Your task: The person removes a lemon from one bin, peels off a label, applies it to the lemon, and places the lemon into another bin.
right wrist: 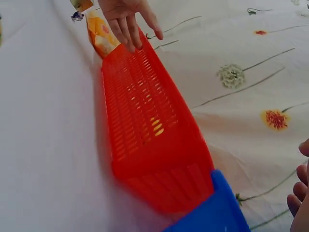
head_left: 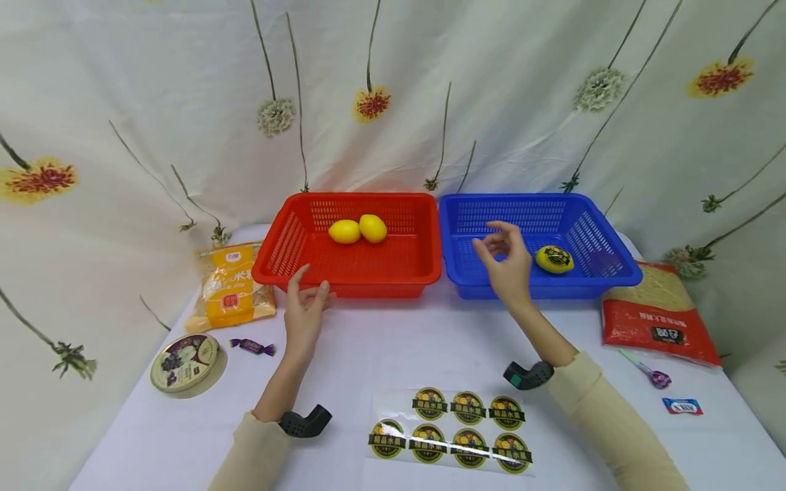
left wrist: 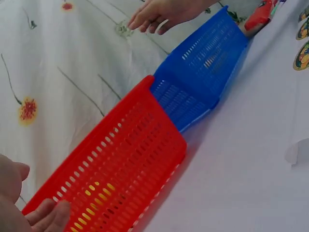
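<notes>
From the head camera I see my left hand (head_left: 305, 308) resting with straight, relaxed fingers against the front rim of the red slotted plastic basket (head_left: 288, 245), holding nothing. Two plain yellow lemons (head_left: 358, 230) lie touching each other toward the back of that basket. My right hand (head_left: 507, 262) hangs over the front left part of the blue slotted plastic basket (head_left: 598, 232), fingers loosely spread and empty. A third yellow lemon bearing a dark round sticker (head_left: 555, 259) lies in the blue basket, just beside that hand but apart from it. The two baskets stand side by side, touching, on the white cloth-covered counter (head_left: 381, 341). Near my forearms lies a clear sheet of round dark fruit stickers (head_left: 451, 429). To the left are a yellow food packet (head_left: 230, 290), a round tin (head_left: 184, 363) and a purple wrapped sweet (head_left: 253, 347); to the right, a red bag of noodles (head_left: 657, 317).

The left wrist camera shows my left fingertips (left wrist: 48, 217) on the red basket's (left wrist: 125, 164) outer wall, with yellow showing through the slots, and the blue basket (left wrist: 203, 72) beyond with my right hand (left wrist: 159, 14) above it.

The right wrist camera looks along the red basket (right wrist: 145, 130) to my left hand (right wrist: 128, 21) at its far end, fingers extended; only the curled tips of my right fingers (right wrist: 299, 193) show at the edge.
</notes>
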`<state>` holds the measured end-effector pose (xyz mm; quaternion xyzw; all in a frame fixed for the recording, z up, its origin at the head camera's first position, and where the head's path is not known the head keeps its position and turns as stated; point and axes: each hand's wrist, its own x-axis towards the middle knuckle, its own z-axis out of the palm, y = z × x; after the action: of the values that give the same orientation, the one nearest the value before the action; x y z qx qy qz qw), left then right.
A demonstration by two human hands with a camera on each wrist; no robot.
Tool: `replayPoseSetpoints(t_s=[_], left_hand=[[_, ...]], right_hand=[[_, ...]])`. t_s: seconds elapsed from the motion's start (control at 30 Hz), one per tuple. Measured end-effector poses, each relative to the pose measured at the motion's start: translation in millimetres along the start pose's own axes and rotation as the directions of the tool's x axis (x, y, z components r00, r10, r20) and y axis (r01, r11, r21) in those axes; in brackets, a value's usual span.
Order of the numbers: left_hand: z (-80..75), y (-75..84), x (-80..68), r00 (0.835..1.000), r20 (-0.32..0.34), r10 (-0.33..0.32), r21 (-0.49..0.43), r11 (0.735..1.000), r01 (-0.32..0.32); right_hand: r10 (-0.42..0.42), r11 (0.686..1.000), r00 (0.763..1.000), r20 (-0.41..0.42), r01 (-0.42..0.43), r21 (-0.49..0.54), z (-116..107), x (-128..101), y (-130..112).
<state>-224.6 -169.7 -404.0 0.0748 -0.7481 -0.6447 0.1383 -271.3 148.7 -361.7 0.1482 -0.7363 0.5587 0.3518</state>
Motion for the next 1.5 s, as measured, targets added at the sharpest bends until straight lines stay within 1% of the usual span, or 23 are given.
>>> replayPoseSetpoints(t_s=[0.07,0.13,0.2,0.27,0.4,0.47,0.57,0.67,0.73,0.83,0.9,0.97,1.03,1.1,1.17,1.23,1.3,1.33,1.4,1.5], left_hand=[[4.2,-5.0,6.9,0.998,-0.065,-0.005,-0.148,0.989,-0.004],[9.2,-9.2,12.6,0.994,-0.113,-0.004,-0.267,0.963,-0.026],[13.9,-13.3,17.5,0.99,-0.144,0.002,-0.368,0.928,-0.055],[17.5,-16.4,20.5,0.986,-0.164,0.0,-0.423,0.903,-0.07],[20.5,-20.7,22.3,0.981,-0.192,-0.01,-0.501,0.861,-0.089],[20.4,-22.0,21.8,0.98,-0.199,-0.016,-0.517,0.851,-0.092],[19.9,-23.9,20.9,0.981,-0.192,-0.017,-0.526,0.846,-0.088],[17.6,-26.7,19.8,0.983,-0.184,-0.008,-0.537,0.838,-0.094],[14.7,-28.8,19.1,0.982,-0.189,0.003,-0.543,0.833,-0.107],[9.7,-30.9,18.1,0.979,-0.201,0.022,-0.548,0.826,-0.131],[7.6,-31.3,17.8,0.979,-0.2,0.027,-0.55,0.824,-0.135],[7.0,-31.2,18.1,0.98,-0.195,0.028,-0.552,0.823,-0.133],[7.8,-31.0,19.1,0.982,-0.189,0.024,-0.556,0.821,-0.127],[9.0,-30.5,20.4,0.983,-0.185,0.019,-0.558,0.821,-0.121],[9.4,-30.0,19.9,0.982,-0.188,0.017,-0.554,0.824,-0.12],[9.7,-29.7,18.9,0.982,-0.189,0.017,-0.559,0.82,-0.122],[9.6,-29.5,18.2,0.982,-0.19,0.019,-0.565,0.816,-0.125],[9.8,-29.7,18.1,0.982,-0.19,0.021,-0.569,0.812,-0.128],[9.8,-29.9,17.8,0.982,-0.19,0.024,-0.578,0.806,-0.131],[9.5,-30.1,18.2,0.981,-0.192,0.027,-0.579,0.804,-0.136]], right_hand=[[-0.021,1.0,0.997,0.078,0.021,0.0,25,15,6],[-0.022,1.0,0.987,0.16,0.022,0.003,50,30,13],[-0.008,0.999,0.972,0.235,0.016,-0.03,73,45,14],[0.031,0.998,0.953,0.302,-0.012,-0.063,94,58,15],[0.158,0.984,0.904,0.397,-0.11,-0.141,132,77,23],[0.222,0.973,0.875,0.43,-0.169,-0.16,148,82,28],[0.318,0.944,0.826,0.465,-0.233,-0.232,169,85,40],[0.371,0.921,0.773,0.515,-0.233,-0.313,186,85,53],[0.379,0.913,0.733,0.565,-0.197,-0.357,196,83,60],[0.378,0.911,0.675,0.634,-0.147,-0.386,207,79,69],[0.393,0.901,0.645,0.656,-0.127,-0.415,211,77,73],[0.415,0.886,0.627,0.659,-0.115,-0.449,212,76,76],[0.439,0.864,0.612,0.657,-0.089,-0.495,211,76,78],[0.442,0.843,0.597,0.67,-0.021,-0.537,210,79,79],[0.438,0.817,0.575,0.691,0.066,-0.573,210,80,80],[0.436,0.794,0.549,0.713,0.138,-0.592,210,81,81],[0.431,0.781,0.527,0.732,0.189,-0.596,210,81,82],[0.433,0.782,0.517,0.738,0.192,-0.593,210,81,83],[0.439,0.81,0.497,0.749,0.141,-0.569,210,80,84],[0.444,0.855,0.449,0.775,0.045,-0.516,210,78,85]])
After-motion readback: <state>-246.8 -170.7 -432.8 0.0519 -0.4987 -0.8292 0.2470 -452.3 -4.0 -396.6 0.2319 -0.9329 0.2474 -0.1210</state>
